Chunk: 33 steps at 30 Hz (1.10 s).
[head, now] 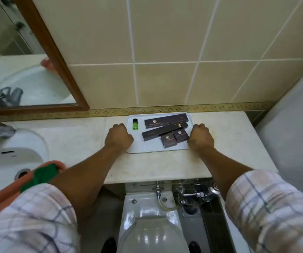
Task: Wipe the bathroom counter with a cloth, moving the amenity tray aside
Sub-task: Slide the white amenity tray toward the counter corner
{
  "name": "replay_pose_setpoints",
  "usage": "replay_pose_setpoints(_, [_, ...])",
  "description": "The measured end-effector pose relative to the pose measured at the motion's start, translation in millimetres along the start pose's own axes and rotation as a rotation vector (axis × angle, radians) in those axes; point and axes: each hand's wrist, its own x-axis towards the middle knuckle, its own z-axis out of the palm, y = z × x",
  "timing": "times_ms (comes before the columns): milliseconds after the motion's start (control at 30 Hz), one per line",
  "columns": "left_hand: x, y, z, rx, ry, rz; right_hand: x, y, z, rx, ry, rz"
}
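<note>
The counter (pixel 70 143) runs left to right under the tiled wall, with the basin (pixel 10 161) at its left end and bare stone on either side of the tray (pixel 156 148). The tray is a white rectangle lying flat near the back edge, its long axis along the counter, its far rim close to the patterned wall border. Both hands are on it, one at each short end: the left hand (pixel 118 136) is curled over the left rim and the right hand (pixel 201 136) over the right rim, fingers closed down around the edges in what looks like a grip, though the fingertips are hidden beneath the knuckles. The tray therefore lies directly between the two hands, neither one nearer than the other, and any shift would be made along its long axis, left toward the basin or right toward the free end of the counter; which way cannot be told from here. On the tray sit two long dark boxes (pixel 165 125), lying roughly along the long axis, two small dark boxes (pixel 174 138) near the right hand, and a small green bottle (pixel 135 124) standing near the left hand; these are loose and could slide if the tray tips. A green cloth (pixel 43 176) rests at the basin's near edge, beside the left forearm, and is in neither hand.
</note>
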Motion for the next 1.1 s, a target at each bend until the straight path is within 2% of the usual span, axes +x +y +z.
replay_pose_setpoints(100, [13.0,1.3,-3.0,-0.132,-0.048,-0.136,15.5,-0.4,-3.2,0.05,-0.024,0.109])
replay_pose_setpoints(300, [29.9,2.5,5.8,-0.201,-0.023,-0.244,38.4,2.9,0.9,0.113,-0.053,0.213])
replay_pose_setpoints(533, [37.1,5.1,8.1,-0.154,-0.019,-0.247,42.6,7.0,6.0,0.268,-0.045,0.28])
replay_pose_setpoints(800, [42.0,20.9,-11.6,-0.03,-0.032,-0.061,20.8,26.2,-10.8,0.401,-0.018,0.27])
replay_pose_setpoints(1000, [40.2,83.5,-1.1,0.087,-0.063,0.117,-41.8,81.4,-30.9,0.577,0.078,0.384])
replay_pose_setpoints(1100, [37.5,130.5,15.4,0.104,-0.095,0.213,-78.4,116.7,-38.7,0.638,0.102,0.542])
